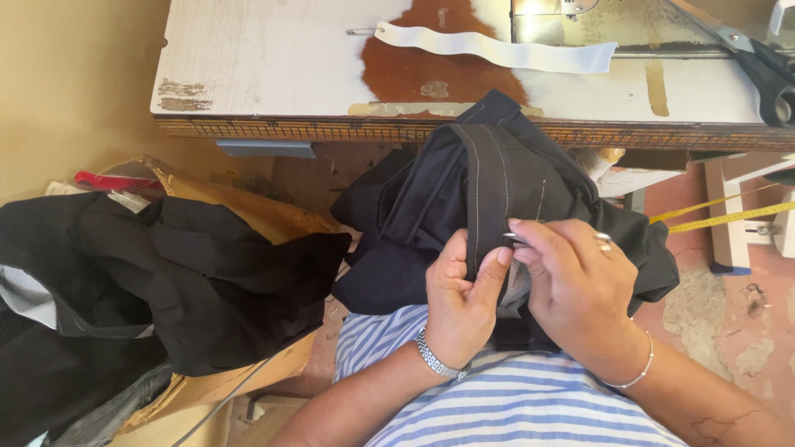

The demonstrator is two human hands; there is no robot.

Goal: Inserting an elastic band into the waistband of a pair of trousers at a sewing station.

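- The left hand (460, 305) is closed on a stitched band (490, 186) of a dark garment (497, 207), pinching it between thumb and fingers.
- The right hand (580, 290) is closed on a small metal tool (515, 239), its tip set against the band just beside the left thumb; what kind of tool it is cannot be told.
- The garment lies bunched in the person's lap, its upper fold leaning against the edge of the desk (273, 74).
- Pale stitching runs intact along most of the band; by my reckoning the work sits at its lower end, with much of the seam untouched.
- On the desk lie a white strip (497, 50) and scissors (766, 70); a second dark heap (157, 281) rests to the left.
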